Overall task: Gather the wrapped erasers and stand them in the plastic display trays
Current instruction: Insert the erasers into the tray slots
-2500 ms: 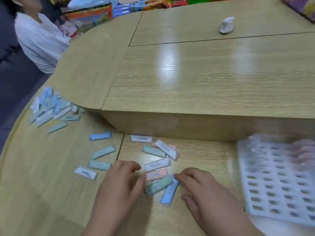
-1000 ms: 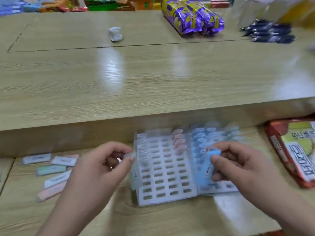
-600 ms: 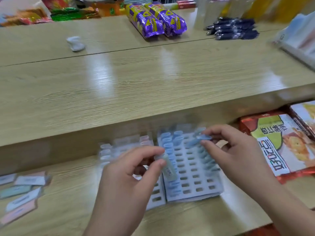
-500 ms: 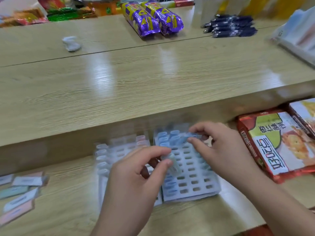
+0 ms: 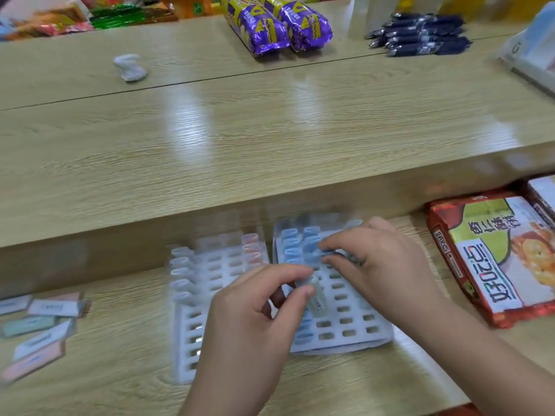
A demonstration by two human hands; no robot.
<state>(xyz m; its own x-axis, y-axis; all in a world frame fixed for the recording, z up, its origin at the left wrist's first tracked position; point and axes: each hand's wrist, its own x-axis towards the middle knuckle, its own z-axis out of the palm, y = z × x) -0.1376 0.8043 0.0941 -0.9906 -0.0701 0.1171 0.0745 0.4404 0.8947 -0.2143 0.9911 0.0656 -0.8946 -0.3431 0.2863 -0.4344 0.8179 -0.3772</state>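
Lying on the surface (image 5: 120,364), the right tray (image 5: 356,333) had both hands newly over it, away from the loose erasers (image 5: 39,325) to its left: the right hand (image 5: 384,265) pinched a blue eraser (image 5: 326,252) in its grip at the far rows, the left hand (image 5: 252,313) a pale eraser (image 5: 316,301) mid-tray, so slotting had evidently begun.

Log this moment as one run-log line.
left hand: pinches pale wrapped eraser | right hand: pinches blue wrapped eraser at right white plastic tray | pending: loose erasers on wooden table
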